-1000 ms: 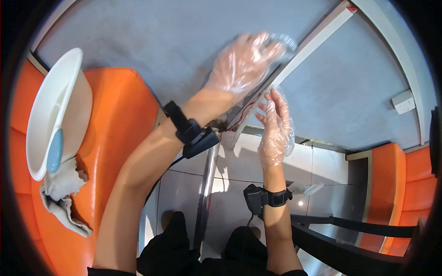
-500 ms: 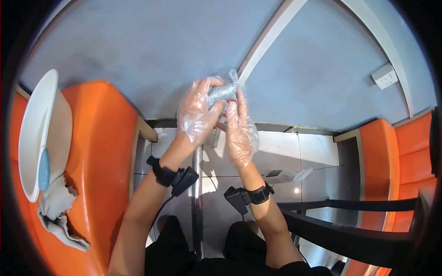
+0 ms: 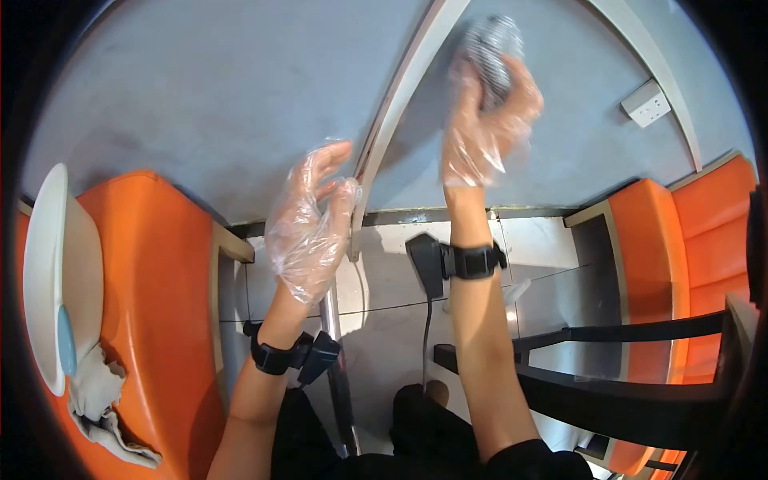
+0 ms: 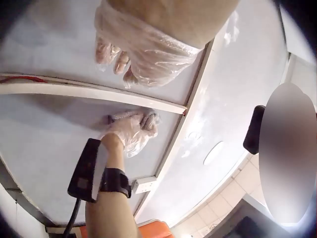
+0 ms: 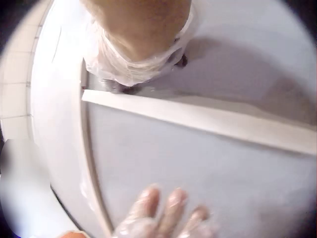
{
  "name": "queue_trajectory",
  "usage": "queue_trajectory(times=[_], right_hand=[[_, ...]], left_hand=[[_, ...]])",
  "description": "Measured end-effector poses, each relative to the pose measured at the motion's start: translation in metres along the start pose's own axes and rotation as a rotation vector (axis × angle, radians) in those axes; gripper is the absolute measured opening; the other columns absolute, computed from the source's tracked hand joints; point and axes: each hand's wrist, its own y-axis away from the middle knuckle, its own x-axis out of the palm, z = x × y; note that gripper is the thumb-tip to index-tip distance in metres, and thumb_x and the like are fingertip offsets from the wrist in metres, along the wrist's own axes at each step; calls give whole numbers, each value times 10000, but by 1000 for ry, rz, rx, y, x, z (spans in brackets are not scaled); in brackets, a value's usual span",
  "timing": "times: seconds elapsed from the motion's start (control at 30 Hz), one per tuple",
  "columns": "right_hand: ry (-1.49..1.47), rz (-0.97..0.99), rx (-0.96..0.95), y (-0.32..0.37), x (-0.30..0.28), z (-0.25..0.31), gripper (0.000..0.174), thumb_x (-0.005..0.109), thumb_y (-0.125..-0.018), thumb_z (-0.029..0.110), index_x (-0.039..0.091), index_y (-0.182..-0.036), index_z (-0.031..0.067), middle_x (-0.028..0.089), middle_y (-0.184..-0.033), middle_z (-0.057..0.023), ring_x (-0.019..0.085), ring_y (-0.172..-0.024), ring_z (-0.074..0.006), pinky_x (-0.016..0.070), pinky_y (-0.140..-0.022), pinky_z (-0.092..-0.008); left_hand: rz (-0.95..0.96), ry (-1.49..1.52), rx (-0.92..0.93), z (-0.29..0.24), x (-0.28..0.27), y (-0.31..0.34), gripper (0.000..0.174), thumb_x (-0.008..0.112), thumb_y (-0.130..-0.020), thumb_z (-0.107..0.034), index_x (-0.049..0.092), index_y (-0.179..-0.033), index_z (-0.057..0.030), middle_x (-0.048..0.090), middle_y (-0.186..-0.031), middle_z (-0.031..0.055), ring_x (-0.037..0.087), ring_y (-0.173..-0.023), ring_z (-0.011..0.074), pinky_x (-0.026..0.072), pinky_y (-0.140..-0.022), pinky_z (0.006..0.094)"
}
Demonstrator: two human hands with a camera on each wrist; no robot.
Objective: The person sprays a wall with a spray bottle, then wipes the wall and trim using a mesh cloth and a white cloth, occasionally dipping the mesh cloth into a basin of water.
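Observation:
In the head view my right hand [image 3: 488, 132], in a clear plastic glove, grips a silvery mesh scrubbing cloth [image 3: 494, 60] against the blue-grey wall panel [image 3: 576, 136], right of the white trim strip [image 3: 400, 104]. The cloth is motion-blurred there; the left wrist view shows it bunched in the fingers [image 4: 133, 126]. My left hand [image 3: 312, 220], gloved likewise, holds nothing. Its fingers are loosely bent and reach toward the strip's lower part, left of it. The right wrist view catches these left fingertips [image 5: 177, 198] in front of the panel.
A white basin [image 3: 84, 256] with a blue handle stands on the orange seat [image 3: 160, 280] at left, a grey rag [image 3: 100, 384] beside it. A metal pole [image 3: 340, 392] rises between my legs. Black chair bars [image 3: 616, 408] lie at right, below another orange seat [image 3: 648, 280]. A socket box [image 3: 646, 104] juts from the wall.
The scrubbing cloth has passed from my left hand to my right, both hands meeting at it half a second ago. My right hand has risen past the strip; my left has drawn back left.

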Motion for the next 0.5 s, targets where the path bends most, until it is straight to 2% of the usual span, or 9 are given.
queue_trajectory(times=[0.03, 0.1, 0.13, 0.2, 0.27, 0.33, 0.37, 0.43, 0.5], right_hand=[[82, 110, -5, -1, 3, 2, 398, 704, -841, 116, 568, -1210, 173, 529, -1078, -126, 608, -942, -326, 514, -783, -428], [20, 128, -39, 11, 13, -23, 396, 698, -841, 96, 559, -1205, 169, 526, -1076, -130, 610, -949, -327, 514, -771, -422], [13, 73, -63, 21, 15, -38, 386, 678, -854, 73, 538, -1209, 130, 528, -1086, -132, 610, -962, -337, 514, -795, -427], [74, -33, 39, 53, 14, -75, 372, 647, -878, 63, 513, -1224, 77, 538, -1140, -140, 608, -984, -350, 503, -855, -433], [224, 0, 268, 85, -6, -103, 358, 624, -907, 75, 487, -1235, 33, 569, -1171, -163, 608, -1016, -351, 481, -913, -435], [35, 38, 993, 76, -24, -101, 368, 601, -944, 146, 466, -1267, 32, 600, -1163, -182, 614, -1025, -345, 476, -919, -441], [189, 27, 977, 66, -27, -104, 402, 591, -959, 226, 454, -1291, 44, 623, -1136, -190, 625, -1008, -342, 488, -890, -442], [305, -15, 869, 31, -30, -94, 434, 587, -960, 282, 454, -1308, 60, 620, -1159, -188, 632, -995, -344, 493, -871, -444], [168, -114, 778, -6, -19, -96, 476, 605, -950, 315, 452, -1333, 78, 623, -1172, -192, 636, -1003, -344, 490, -876, -452]], left_hand=[[4, 2, 1, 4, -1, 0, 348, 551, -963, -31, 559, -1311, -44, 586, -1324, 62, 526, -1275, 162, 441, -1039, 313], [-36, 1, -3, 13, -2, -1, 328, 577, -939, -33, 596, -1263, -76, 618, -1278, 68, 589, -1202, 181, 488, -1003, 340], [-34, 10, 6, 13, -2, -1, 328, 577, -939, -33, 596, -1263, -76, 618, -1278, 68, 589, -1202, 181, 488, -1003, 340], [-31, -26, -35, 15, -3, -1, 310, 566, -943, -29, 603, -1248, -72, 625, -1270, 68, 596, -1189, 179, 493, -995, 335], [-33, -17, -29, 19, -6, 1, 306, 561, -945, -26, 605, -1244, -71, 625, -1267, 67, 597, -1184, 177, 495, -991, 333], [-31, -11, -27, 19, -6, 3, 303, 556, -946, -22, 606, -1241, -71, 626, -1264, 66, 598, -1179, 174, 497, -987, 330], [-19, -14, -38, 17, -6, 5, 301, 553, -946, -18, 606, -1238, -68, 628, -1258, 66, 599, -1176, 175, 497, -985, 329], [-7, -15, -49, 16, -3, 4, 300, 549, -946, -13, 606, -1235, -65, 629, -1251, 67, 600, -1172, 176, 498, -983, 329], [6, 20, -49, 18, 3, 5, 294, 545, -945, -1, 608, -1227, -56, 629, -1244, 71, 603, -1155, 179, 497, -978, 330]])
